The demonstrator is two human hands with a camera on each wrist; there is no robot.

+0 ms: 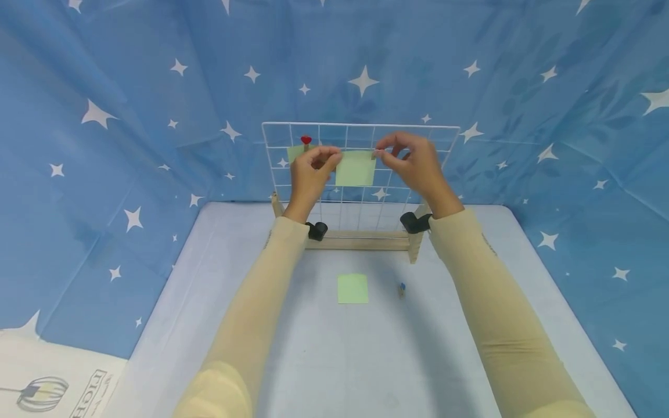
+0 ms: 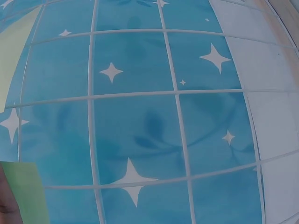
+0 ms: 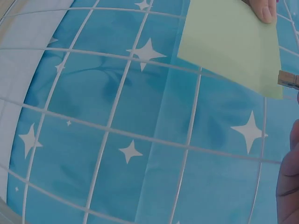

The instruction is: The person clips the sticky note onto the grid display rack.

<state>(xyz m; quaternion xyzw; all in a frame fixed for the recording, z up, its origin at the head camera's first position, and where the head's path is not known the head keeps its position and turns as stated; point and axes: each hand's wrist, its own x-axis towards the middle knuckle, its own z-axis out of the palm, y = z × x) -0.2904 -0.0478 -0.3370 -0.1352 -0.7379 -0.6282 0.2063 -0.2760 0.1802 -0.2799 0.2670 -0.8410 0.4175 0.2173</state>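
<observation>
In the head view, my left hand [image 1: 309,180] pinches the upper left corner of a pale green paper note [image 1: 355,169] against a white wire grid [image 1: 418,126]. My right hand [image 1: 415,165] pinches a small wooden clothespin [image 3: 288,79] at the note's upper right corner; whether it bites on the paper is hard to tell. Behind my left hand, another green note [image 1: 294,152] hangs on the grid, beside a clothespin with a red heart [image 1: 306,140]. Only a bit of my left hand [image 2: 8,205] shows in the left wrist view.
The grid stands upright in a wooden base [image 1: 355,244] on a white table [image 1: 345,360]. In front of it lie a loose green note [image 1: 352,289] and a small clothespin with a blue top [image 1: 402,289]. A blue star-patterned curtain [image 1: 313,64] hangs behind.
</observation>
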